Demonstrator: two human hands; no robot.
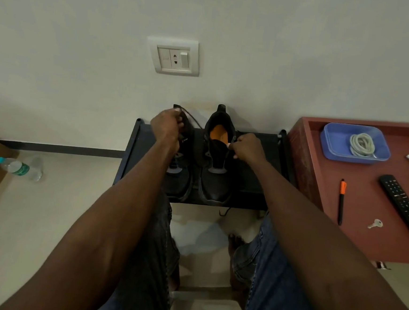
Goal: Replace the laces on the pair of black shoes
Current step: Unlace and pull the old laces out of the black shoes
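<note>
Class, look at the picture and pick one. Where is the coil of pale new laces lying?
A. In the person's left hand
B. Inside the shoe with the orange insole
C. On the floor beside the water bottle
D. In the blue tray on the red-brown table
D: the pale laces lie coiled in the blue tray, which stands on the red-brown table to the right of the shoes.

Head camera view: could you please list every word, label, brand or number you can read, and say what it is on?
No text is legible.
Small white logo on the left black shoe: too small to read.
Green label on the clear plastic water bottle: blurred.
Button markings on the black remote control: too small.
White switch-and-socket wall plate: no readable marking.
</note>
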